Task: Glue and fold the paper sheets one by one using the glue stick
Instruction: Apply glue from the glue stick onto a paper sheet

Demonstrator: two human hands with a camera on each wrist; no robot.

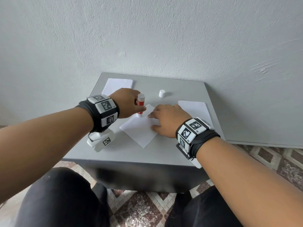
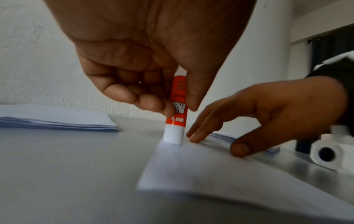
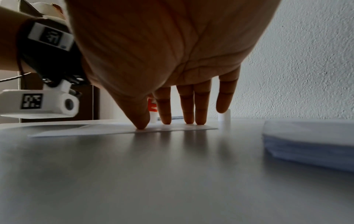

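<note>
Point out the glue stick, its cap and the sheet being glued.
glue stick (image 2: 175, 121), left wrist view, red label.
cap (image 1: 161, 93), head view, side wall.
sheet (image 1: 139, 131), head view, bare middle.

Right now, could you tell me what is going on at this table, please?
A person is gluing a paper sheet on a grey table. The left hand grips a red glue stick upright, its tip pressed on the sheet's far corner. The right hand holds the sheet flat with straight fingers. The white cap stands behind them, off the stick. One paper stack lies at the back left, another to the right. The sheet is not folded yet.
</note>
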